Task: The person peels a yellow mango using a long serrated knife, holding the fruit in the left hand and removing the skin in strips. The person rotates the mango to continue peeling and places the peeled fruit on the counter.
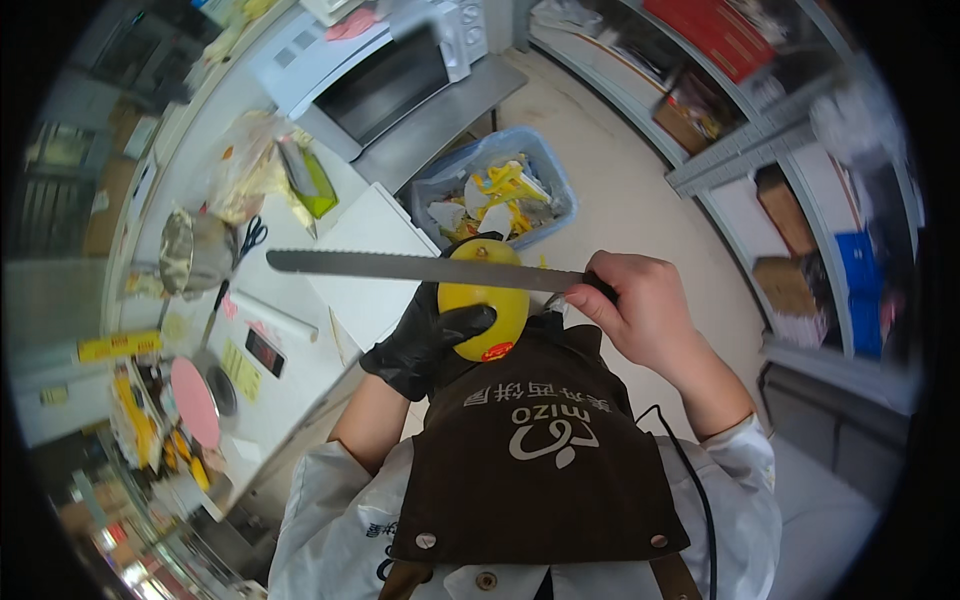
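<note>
My left hand point(427, 345), in a black glove, holds a yellow-green fruit point(487, 319) with a red sticker, perhaps a melon or mango, in front of my apron. Bare, my right hand point(645, 307) grips the dark handle of a long serrated knife point(360, 265). The blade lies across the upper part of the fruit, its toothed edge facing away from me, and its rounded tip extends to the left over the worktable. No cut shows in the fruit's visible skin.
A lined waste bin point(562, 187) with yellow scraps stands just beyond the fruit. On the left, the white worktable point(289, 405) bears scissors point(255, 234), a phone point(265, 352), a metal bowl point(196, 251) and a pink disc point(195, 401). A microwave point(382, 82) stands ahead; shelving point(682, 180) is at right.
</note>
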Action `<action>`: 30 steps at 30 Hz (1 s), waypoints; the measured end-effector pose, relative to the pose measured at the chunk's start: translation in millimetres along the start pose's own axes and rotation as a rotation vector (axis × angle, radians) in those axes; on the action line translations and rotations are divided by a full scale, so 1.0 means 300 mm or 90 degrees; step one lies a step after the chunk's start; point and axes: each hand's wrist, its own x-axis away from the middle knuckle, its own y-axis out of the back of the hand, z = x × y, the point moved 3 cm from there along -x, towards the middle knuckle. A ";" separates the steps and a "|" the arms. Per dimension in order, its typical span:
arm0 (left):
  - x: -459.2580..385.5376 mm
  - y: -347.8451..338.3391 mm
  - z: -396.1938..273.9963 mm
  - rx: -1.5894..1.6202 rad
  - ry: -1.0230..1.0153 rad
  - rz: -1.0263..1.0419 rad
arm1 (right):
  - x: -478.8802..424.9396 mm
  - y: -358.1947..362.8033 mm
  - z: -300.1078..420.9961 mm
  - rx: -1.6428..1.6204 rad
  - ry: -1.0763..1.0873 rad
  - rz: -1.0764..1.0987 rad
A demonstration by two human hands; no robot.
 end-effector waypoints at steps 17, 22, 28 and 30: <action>-0.202 -0.120 -0.028 -0.164 -0.172 -0.194 | -0.349 0.131 -0.142 0.151 0.251 0.153; -0.297 -0.154 -0.021 -0.128 -0.178 -0.267 | -0.496 0.137 -0.252 0.132 0.314 0.238; -0.447 -0.242 0.053 -0.088 -0.191 -0.380 | -0.662 0.221 -0.470 0.139 0.372 0.371; -0.485 -0.275 0.049 -0.053 -0.203 -0.403 | -0.702 0.240 -0.526 0.119 0.392 0.379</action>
